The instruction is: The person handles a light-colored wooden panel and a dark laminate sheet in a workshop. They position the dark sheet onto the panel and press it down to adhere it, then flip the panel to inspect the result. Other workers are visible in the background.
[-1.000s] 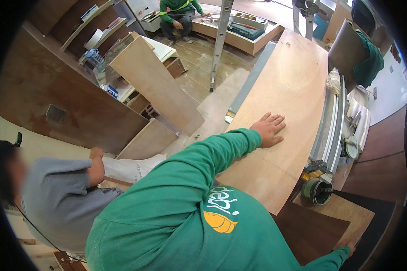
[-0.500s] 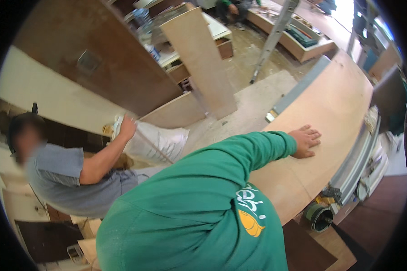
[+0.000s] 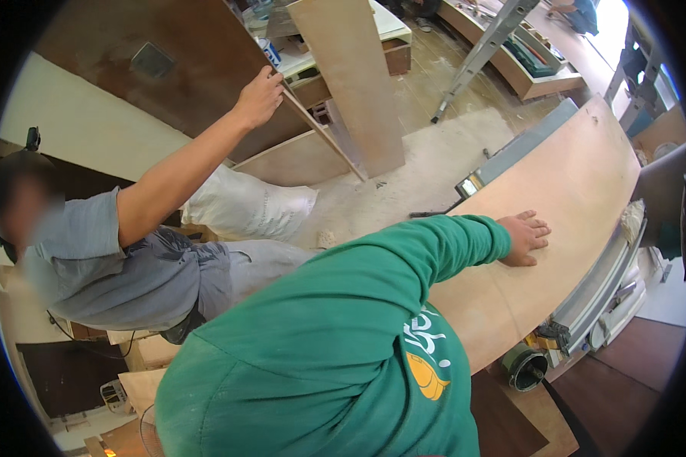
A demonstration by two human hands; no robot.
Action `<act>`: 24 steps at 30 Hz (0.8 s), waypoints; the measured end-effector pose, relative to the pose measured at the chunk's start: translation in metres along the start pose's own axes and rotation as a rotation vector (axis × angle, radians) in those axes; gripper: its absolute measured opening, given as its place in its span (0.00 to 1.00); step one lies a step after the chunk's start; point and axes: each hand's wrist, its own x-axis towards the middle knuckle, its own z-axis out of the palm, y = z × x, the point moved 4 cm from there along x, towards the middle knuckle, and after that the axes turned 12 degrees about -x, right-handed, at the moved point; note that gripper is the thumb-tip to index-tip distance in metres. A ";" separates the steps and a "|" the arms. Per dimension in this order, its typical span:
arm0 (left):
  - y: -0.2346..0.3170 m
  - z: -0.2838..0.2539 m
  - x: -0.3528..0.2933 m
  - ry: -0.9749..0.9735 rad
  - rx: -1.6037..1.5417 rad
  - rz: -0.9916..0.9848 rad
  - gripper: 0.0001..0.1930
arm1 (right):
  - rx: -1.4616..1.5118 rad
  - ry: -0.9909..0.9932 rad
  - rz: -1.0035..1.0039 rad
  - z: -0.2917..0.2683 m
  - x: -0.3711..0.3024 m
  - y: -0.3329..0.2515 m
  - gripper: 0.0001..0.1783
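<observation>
Left hand [image 3: 523,238] lay flat, fingers spread, on the wooden panel [image 3: 568,186], holding nothing; right hand unseen, state undetermined. Off-centre pressure risked tipping the panel.

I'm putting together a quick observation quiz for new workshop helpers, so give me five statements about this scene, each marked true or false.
1. The wearer's left hand lies flat on a pale wooden board. True.
2. The wearer's right hand is holding the green bucket. False: no hand is on the bucket, and the right hand is out of view.
3. The co-worker's hand holds one end of a thin stick. True.
4. The ladder lies flat across the board. False: it is upright, with its foot on the floor.
5. The wearer's sleeve is green. True.
</observation>
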 end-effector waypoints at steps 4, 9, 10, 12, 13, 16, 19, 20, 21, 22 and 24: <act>-0.003 0.000 -0.001 0.009 0.013 -0.003 0.33 | 0.005 -0.012 -0.009 -0.003 0.004 0.007 0.38; -0.002 0.001 0.003 -0.007 0.023 -0.004 0.34 | 0.007 -0.018 -0.003 -0.004 0.008 0.021 0.37; -0.002 0.000 0.002 -0.006 0.015 -0.005 0.34 | 0.008 -0.024 -0.002 -0.003 0.007 0.024 0.37; -0.001 0.000 0.002 -0.003 0.000 -0.007 0.34 | 0.010 -0.035 -0.004 -0.001 0.007 0.029 0.36; -0.001 0.001 0.002 0.012 0.010 0.001 0.33 | 0.012 -0.037 -0.003 0.000 0.007 0.032 0.36; -0.002 0.003 0.002 0.042 0.027 0.017 0.33 | 0.011 -0.045 -0.007 0.002 0.008 0.040 0.35; 0.000 0.001 0.001 0.024 0.022 0.006 0.33 | 0.015 -0.054 -0.013 0.006 0.011 0.048 0.34; 0.002 -0.001 0.001 0.006 0.023 -0.002 0.33 | 0.018 -0.058 -0.018 0.007 0.011 0.052 0.34; 0.004 -0.003 0.002 -0.012 0.024 -0.010 0.34 | 0.016 -0.059 -0.019 0.008 0.012 0.057 0.34; 0.005 -0.004 0.002 -0.013 0.022 -0.010 0.34 | 0.021 -0.064 -0.026 0.010 0.013 0.059 0.34; 0.005 -0.005 0.002 -0.015 0.020 -0.012 0.34 | 0.018 -0.072 -0.061 0.011 0.018 0.064 0.33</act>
